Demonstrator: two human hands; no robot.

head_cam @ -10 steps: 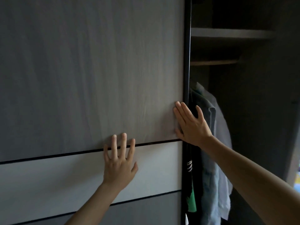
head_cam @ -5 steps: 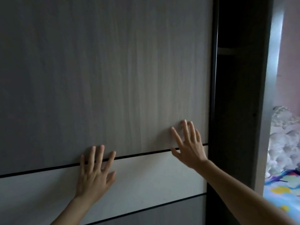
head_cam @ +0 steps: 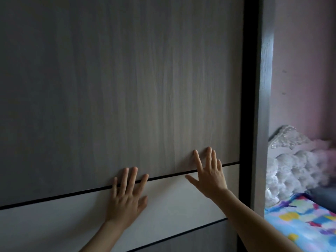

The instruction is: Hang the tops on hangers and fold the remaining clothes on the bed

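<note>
Much of the bed (head_cam: 300, 220) and headboard (head_cam: 294, 166) behind the wardrobe frame (head_cam: 261, 124).

A wood-grain door (head_cam: 109, 88) filled the left and centre of the frame, a pale band (head_cam: 54, 224) crossing its lower part. A black strip (head_cam: 248, 88) edged its right side. A pink wall (head_cam: 305, 70) showed at upper right.

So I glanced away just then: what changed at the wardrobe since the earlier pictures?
The door slid right and now reaches the frame, shutting the opening and hiding the clothes. Nothing was gripped or released. The left hand and right hand stay pressed flat on the door, fingers straight.
</note>
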